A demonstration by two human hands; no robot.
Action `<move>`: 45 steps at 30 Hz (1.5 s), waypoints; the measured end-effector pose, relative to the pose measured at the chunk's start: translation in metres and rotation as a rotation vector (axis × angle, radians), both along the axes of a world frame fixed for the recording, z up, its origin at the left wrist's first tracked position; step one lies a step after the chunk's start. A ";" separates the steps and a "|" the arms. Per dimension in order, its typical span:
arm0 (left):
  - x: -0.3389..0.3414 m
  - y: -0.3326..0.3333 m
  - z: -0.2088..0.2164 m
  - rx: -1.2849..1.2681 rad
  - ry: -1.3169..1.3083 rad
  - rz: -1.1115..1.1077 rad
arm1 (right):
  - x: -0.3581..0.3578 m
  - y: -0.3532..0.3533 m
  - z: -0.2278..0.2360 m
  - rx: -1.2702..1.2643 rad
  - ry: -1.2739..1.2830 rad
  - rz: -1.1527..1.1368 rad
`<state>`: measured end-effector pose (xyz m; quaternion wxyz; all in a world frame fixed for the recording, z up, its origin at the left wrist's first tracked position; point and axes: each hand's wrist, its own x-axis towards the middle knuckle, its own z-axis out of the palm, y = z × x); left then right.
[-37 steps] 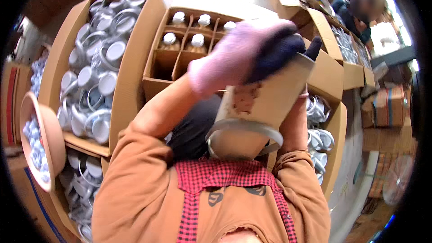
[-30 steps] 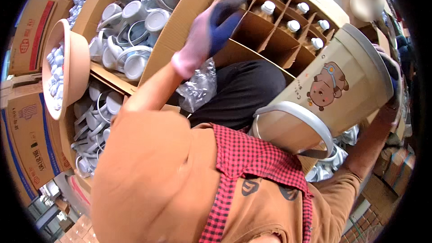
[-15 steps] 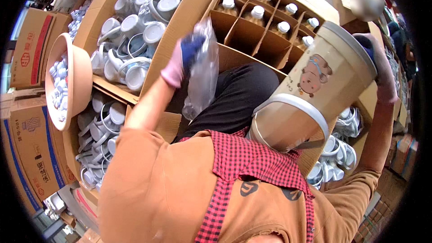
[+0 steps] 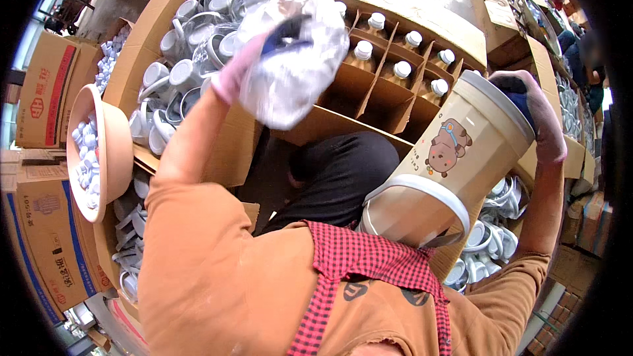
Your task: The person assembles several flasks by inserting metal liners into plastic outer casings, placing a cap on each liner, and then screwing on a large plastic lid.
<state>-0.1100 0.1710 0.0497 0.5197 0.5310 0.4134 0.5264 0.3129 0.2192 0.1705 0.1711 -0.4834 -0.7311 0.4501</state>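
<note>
My left hand (image 4: 267,49), in a pink and navy glove, is raised and closed on a clear plastic bag (image 4: 310,69). The bag is puffed out around the fingers and hides part of them. My right hand (image 4: 534,109), gloved too, grips the grey-banded upper end of a large beige bucket-shaped container (image 4: 422,181). A cartoon bear is printed on its side, and a pale carrying handle (image 4: 455,204) loops round its lower part. The container leans tilted against my lap and apron (image 4: 369,257), apart from the bag.
A divided carton (image 4: 369,115) of white-capped bottles (image 4: 402,70) stands ahead. At left, a carton holds bagged grey lids with handles (image 4: 181,76), beside a peach basin (image 4: 119,151) of small white caps. More lids (image 4: 488,240) lie at right. Stacked cartons (image 4: 49,237) line the far left.
My left hand has lifted the plastic bag up and forward, and the bag has spread from a long narrow shape into a puffed one. The container has shifted slightly left and down with my right hand.
</note>
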 end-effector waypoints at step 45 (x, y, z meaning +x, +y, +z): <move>0.173 0.046 0.142 0.843 0.333 0.196 | -0.046 0.053 0.011 0.537 0.593 -0.239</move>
